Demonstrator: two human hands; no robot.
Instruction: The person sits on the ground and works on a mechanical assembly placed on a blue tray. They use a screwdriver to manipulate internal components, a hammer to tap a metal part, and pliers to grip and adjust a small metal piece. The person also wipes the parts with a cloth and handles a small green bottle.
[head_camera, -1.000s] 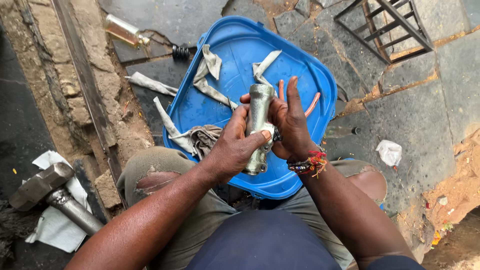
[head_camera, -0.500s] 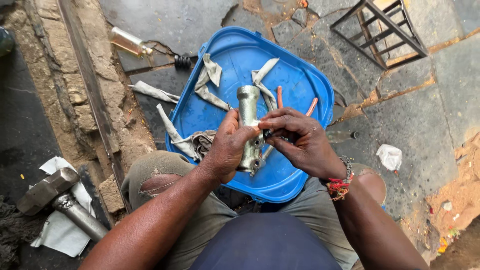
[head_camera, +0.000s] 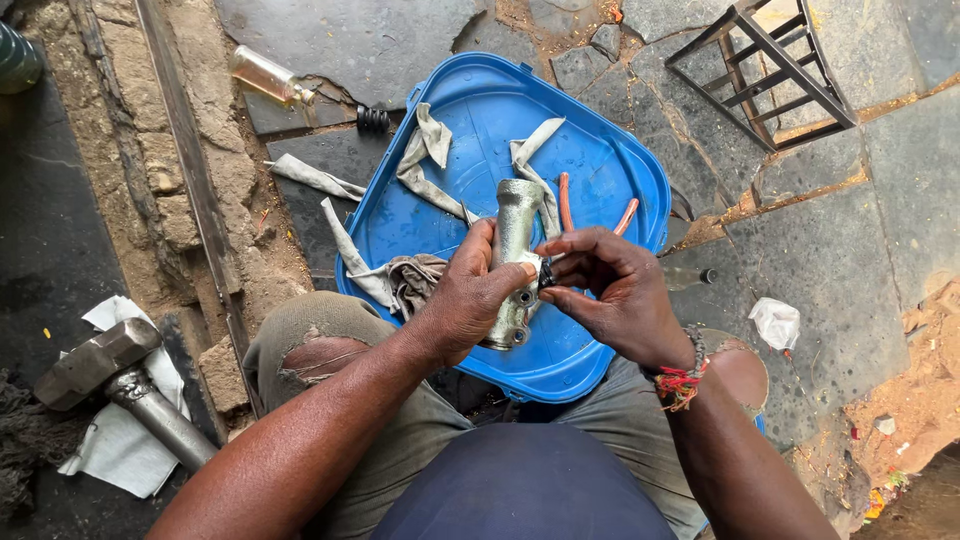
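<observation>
since the earlier frames, the right hand has turned: one second ago its fingers stood up open beside the metal cylinder, and now they are bent down and pinched on a small dark part at the side of the cylinder. the cylinder itself stays almost in the same place, upright and a little tilted, over the blue plastic lid.

the left hand holds the cylinder around its lower half, fingers closed on it, thumb lying along the front. the lower end with two round holes shows under the fingers. the right hand has thumb and first fingers narrow, closed on the dark part, which touches the cylinder (i cannot tell if it is a ring or a clip, it is too small). a red and dark bracelet is on the right wrist.

the lid rests on the person's knees and on the stone floor. in the lid lie pale cloth strips, a crumpled grey rag and two thin orange tubes just behind the right hand. to the left on the ground a heavy hammer lies on white paper, well apart from the hands. a small glass bottle lies beyond the lid, and a black metal frame stands at the upper right.
</observation>
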